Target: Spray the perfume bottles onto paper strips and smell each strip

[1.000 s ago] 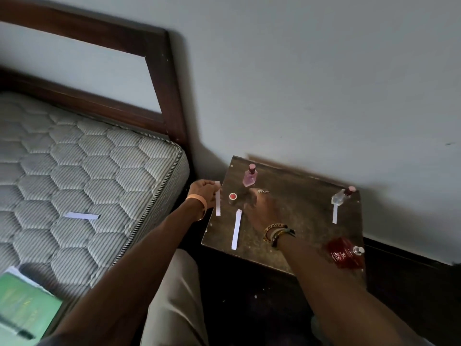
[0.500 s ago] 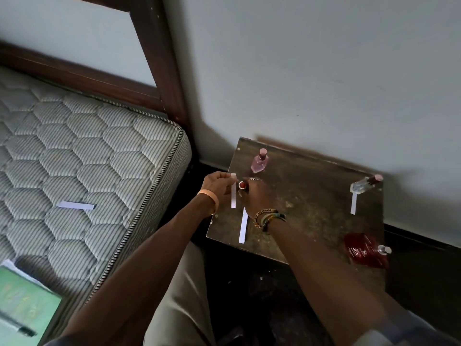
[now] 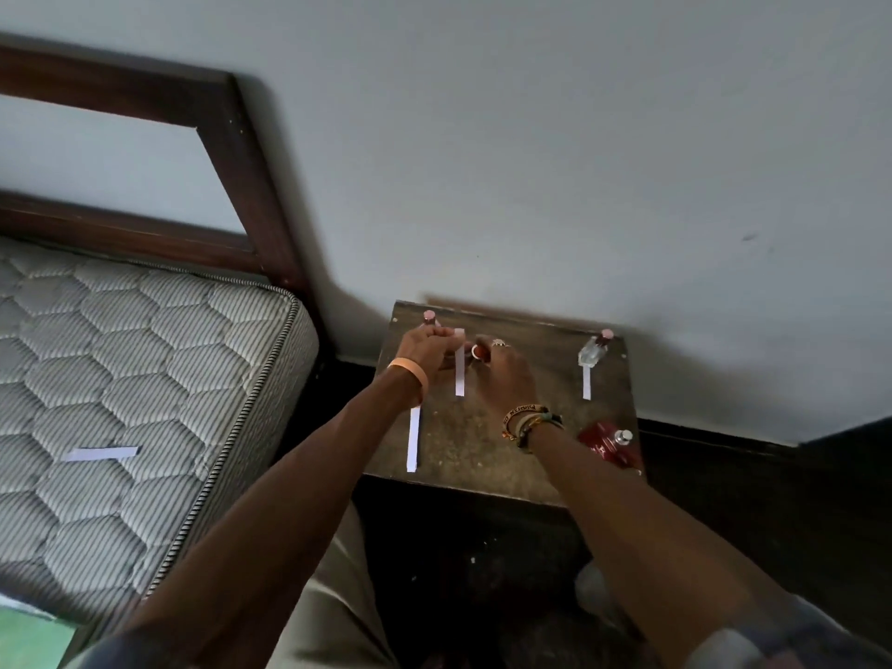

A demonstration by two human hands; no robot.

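My left hand (image 3: pixel 432 352) pinches the top of a white paper strip (image 3: pixel 459 366) that hangs upright over the small wooden table (image 3: pixel 463 441). Right beside it, my right hand (image 3: pixel 504 374) is closed around a small bottle with a red-and-white top (image 3: pixel 478 351), its nozzle close to the strip. A pink bottle (image 3: pixel 429 317) shows only its cap behind my left hand. A clear bottle (image 3: pixel 592 349) stands at the back right with a strip (image 3: pixel 586 382) in front of it. A red bottle (image 3: pixel 609 446) lies at the right edge. Another strip (image 3: pixel 412 439) lies flat at the table's left side.
A mattress (image 3: pixel 120 379) with a dark wooden headboard (image 3: pixel 251 176) fills the left; one loose paper strip (image 3: pixel 102 453) lies on it. A green object (image 3: pixel 34 642) sits at the bottom left corner. The pale wall (image 3: pixel 555 161) rises directly behind the table.
My right hand has closed on the small bottle with the red-and-white top and brought it up beside the strip held in my left hand. The camera view has shifted.
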